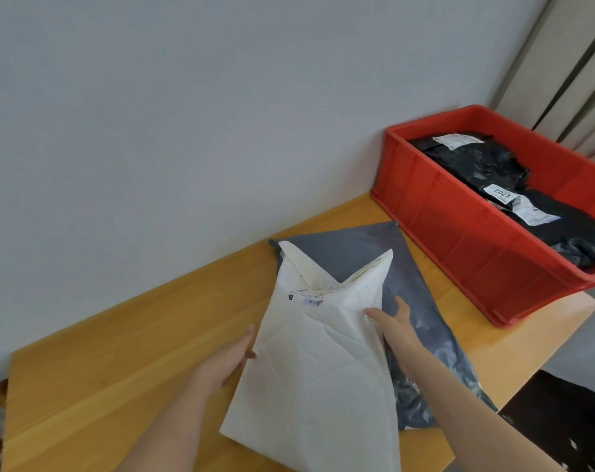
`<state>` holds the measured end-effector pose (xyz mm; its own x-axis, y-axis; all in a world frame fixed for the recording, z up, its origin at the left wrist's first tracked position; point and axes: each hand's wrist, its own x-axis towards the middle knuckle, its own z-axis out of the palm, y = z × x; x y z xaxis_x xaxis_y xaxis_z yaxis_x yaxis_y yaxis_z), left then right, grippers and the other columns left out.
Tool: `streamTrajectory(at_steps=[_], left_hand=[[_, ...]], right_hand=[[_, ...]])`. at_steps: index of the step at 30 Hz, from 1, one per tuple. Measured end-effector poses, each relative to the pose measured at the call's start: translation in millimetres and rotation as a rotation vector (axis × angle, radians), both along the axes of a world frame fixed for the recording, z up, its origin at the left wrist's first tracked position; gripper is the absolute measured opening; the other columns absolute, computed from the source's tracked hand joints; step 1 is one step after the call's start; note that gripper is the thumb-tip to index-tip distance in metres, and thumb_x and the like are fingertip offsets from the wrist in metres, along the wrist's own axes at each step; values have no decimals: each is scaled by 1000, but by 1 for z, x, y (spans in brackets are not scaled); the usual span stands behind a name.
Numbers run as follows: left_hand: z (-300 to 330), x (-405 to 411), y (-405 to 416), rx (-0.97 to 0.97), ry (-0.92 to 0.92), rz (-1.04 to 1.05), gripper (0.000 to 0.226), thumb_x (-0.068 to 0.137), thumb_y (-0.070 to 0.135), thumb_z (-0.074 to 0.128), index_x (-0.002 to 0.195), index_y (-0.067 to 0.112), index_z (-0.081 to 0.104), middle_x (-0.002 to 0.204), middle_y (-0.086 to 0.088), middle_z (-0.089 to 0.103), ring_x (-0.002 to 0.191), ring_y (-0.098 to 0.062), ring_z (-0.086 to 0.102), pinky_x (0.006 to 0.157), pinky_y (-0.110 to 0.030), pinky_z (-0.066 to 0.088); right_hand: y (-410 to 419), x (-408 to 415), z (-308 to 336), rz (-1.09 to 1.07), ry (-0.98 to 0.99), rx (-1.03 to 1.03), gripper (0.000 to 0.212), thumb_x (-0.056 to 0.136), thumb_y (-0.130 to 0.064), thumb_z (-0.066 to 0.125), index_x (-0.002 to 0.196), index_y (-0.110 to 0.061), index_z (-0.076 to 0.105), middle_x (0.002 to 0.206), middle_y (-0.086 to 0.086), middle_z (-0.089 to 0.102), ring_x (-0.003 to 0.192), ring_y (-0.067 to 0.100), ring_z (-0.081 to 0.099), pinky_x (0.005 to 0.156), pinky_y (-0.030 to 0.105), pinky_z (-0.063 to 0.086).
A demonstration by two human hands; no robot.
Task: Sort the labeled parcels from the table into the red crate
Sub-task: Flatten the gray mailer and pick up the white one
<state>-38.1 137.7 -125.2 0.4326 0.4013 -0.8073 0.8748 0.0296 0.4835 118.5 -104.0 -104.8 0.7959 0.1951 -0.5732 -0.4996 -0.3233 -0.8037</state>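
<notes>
A white paper parcel (pixel 320 362) with small printed labels near its folded top lies on the wooden table (pixel 119 352), partly over a grey plastic parcel (pixel 422 301). My left hand (pixel 231 359) grips the white parcel's left edge, thumb on top. My right hand (pixel 393 321) holds its right edge with fingers stretched, over the grey parcel. The red crate (pixel 459 240) stands at the right on the table and holds black labeled parcels (pixel 487 168).
A pale wall runs behind the table. A dark patterned object (pixel 562 424) sits beyond the table's right front corner. Curtain-like folds (pixel 568 63) hang at the upper right.
</notes>
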Motion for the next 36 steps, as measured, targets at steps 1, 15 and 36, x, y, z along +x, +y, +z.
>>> streamTrajectory(at_steps=[1, 15, 36], left_hand=[[-1, 1, 2, 16, -14, 20, 71, 96, 67, 26, 117, 12, 66, 120, -8, 51, 124, -28, 47, 108, -41, 35], [14, 66, -4, -187, -239, 134, 77, 89, 76, 24, 147, 27, 39, 147, -5, 45, 138, -27, 38, 118, -50, 23], [91, 129, 10, -27, -705, 166, 21, 88, 34, 67, 98, 17, 71, 91, -2, 77, 90, -23, 73, 84, -37, 56]], right_hand=[[-1, 5, 2, -35, -53, -29, 86, 92, -31, 62, 154, -26, 4, 150, 7, 35, 118, 26, 45, 93, 38, 41], [24, 51, 2, -97, 2, 88, 65, 88, -43, 63, 142, -24, 32, 125, 1, 56, 109, 23, 58, 92, 45, 51], [9, 87, 49, 24, -173, 215, 66, 87, -55, 59, 111, 7, 61, 107, 21, 69, 88, 31, 64, 72, 43, 42]])
